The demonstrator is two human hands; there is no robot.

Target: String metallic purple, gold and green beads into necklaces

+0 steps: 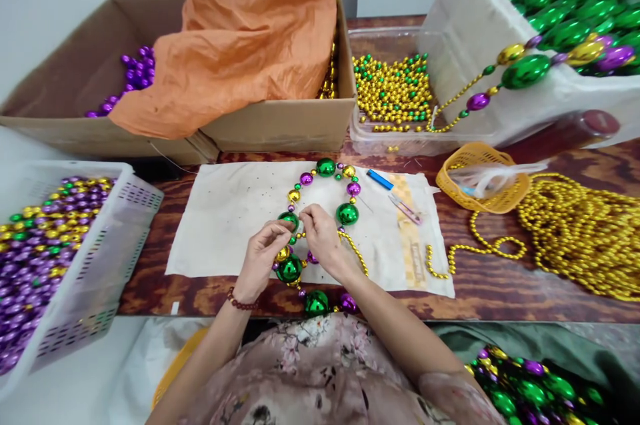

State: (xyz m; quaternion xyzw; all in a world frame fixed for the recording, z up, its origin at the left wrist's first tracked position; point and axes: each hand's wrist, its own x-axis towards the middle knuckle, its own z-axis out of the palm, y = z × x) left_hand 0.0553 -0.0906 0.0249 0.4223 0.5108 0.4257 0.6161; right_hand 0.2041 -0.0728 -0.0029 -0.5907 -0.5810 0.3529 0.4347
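Pinched in left fingers (283, 230): apparently fine thread (281, 224). Right fingers (309, 215): pinched, contents unclear. Beneath, partly covered: glossy round-bead strand (347, 214), green, purple, gold, on white cloth (225, 225). Rightward: blue lighter (380, 179). Beyond: cardboard box (280, 126), wood-grained counter (150, 245).

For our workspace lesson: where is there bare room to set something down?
Left on the cloth, between the white basket and bead string; a smaller patch between the gold chain and patterned strip. Crowded: around left hand and right hand, by yellow basket and gold bead pile.
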